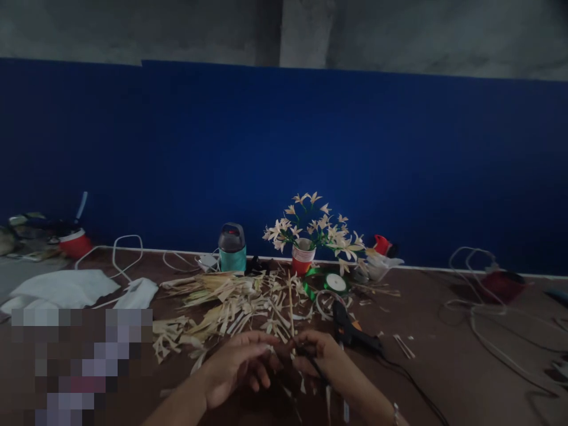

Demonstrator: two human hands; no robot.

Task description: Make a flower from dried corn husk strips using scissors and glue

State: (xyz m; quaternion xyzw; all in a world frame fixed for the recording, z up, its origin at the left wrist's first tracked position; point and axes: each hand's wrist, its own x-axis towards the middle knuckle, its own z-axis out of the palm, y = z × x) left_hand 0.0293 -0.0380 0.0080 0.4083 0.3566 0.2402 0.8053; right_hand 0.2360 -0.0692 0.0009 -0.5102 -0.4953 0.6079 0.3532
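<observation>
My left hand (242, 364) is over the table's near middle, thumb and forefinger closed at a tiny pale bit, the other fingers curled loosely. Facing it, my right hand (317, 355) has its fingertips pressed together around something small. A dark thin strip runs across the right fingers; what it is I cannot make out. Dry straw-coloured husk strips (231, 310) lie heaped just beyond both hands. A black glue gun (355, 331) rests right of my right hand, its cord trailing toward me. Pale husk flowers on green stems (319, 225) stand in a red-and-white paper cup (303, 257).
Behind the heap are a teal-based jar (232, 248) and a green ribbon spool (335, 283). White cloth (62, 290) and a red cup (75, 242) lie left. White cable loops (477, 307) spread on the right. A blue panel (284, 148) backs the table.
</observation>
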